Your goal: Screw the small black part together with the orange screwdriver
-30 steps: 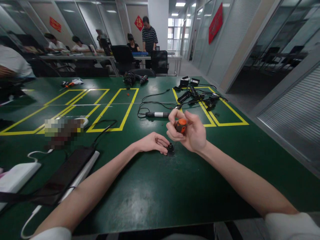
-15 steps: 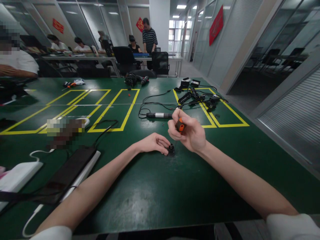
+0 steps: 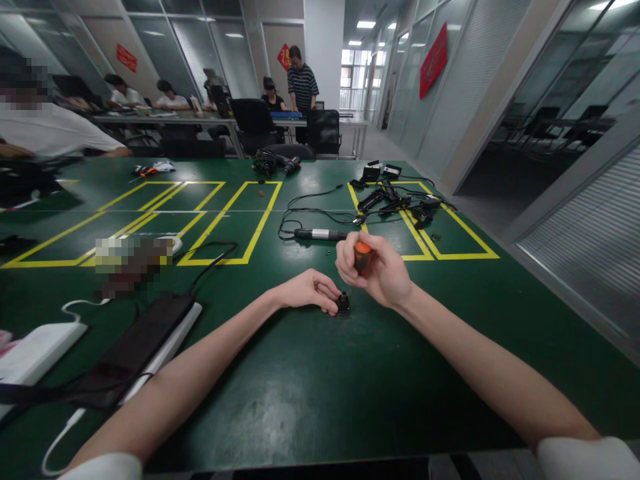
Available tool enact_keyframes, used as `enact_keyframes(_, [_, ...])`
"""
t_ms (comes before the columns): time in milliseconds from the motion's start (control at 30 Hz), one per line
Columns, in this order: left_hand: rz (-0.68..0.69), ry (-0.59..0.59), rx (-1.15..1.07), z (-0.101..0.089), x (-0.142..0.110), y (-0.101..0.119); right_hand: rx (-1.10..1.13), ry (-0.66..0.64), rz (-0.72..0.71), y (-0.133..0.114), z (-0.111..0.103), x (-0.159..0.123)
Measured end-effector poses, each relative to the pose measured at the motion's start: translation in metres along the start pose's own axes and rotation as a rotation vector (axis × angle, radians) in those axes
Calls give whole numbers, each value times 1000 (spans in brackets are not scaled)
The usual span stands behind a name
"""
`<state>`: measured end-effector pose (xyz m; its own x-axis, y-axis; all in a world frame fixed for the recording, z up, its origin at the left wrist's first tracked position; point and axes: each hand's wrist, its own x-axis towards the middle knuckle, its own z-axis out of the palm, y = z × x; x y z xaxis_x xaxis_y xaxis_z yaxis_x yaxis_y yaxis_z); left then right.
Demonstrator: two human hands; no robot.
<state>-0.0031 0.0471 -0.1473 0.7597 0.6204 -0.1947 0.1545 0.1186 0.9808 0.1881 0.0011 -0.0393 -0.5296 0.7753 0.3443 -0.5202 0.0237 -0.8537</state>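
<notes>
With its fingertips, my left hand [image 3: 307, 291] pinches the side of a small round black part [image 3: 343, 305] that sits upright on the green table and has a short stem on top. Just above and to the right, my right hand [image 3: 391, 272] is wrapped round an orange and black screwdriver handle [image 3: 362, 256]. Its rounded end faces me; the shaft and tip are hidden behind my fingers. I cannot tell whether the tip touches the part.
Beyond my right hand lies a black and silver cylindrical tool [image 3: 320, 234] with a cable. Black parts and cords [image 3: 390, 197] cluster at the far right. A dark power bank-like slab [image 3: 135, 347] and a white box [image 3: 43, 357] lie left. A person [image 3: 55, 127] sits at the far left.
The screwdriver handle has turned in my right hand, its orange patches shifting. My left hand keeps its hold on the black part. The person at left has stretched an arm over the table.
</notes>
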Motion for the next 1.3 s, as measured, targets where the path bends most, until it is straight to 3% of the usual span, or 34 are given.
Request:
enact_keyframes(133, [-9,-28,-4,-1,-2,3,-10,-39,59,0,-2,-1])
enact_keyframes(300, [18,-6,28,-3,-3,4,31,-38,1,0,1,-2])
enact_keyframes(533, [4,-14,26,-1,-3,2,28,-29,53,0,0,-1])
enact_keyframes(833, [29,6,60,-3,0,-3,19,1,4,0,5,1])
enact_keyframes(1133, [33,-40,64,0,-6,11,127,-21,-8,0,1,-2])
enact_keyframes(1300, [55,-37,64,0,-3,6,62,-12,58,0,1,-1])
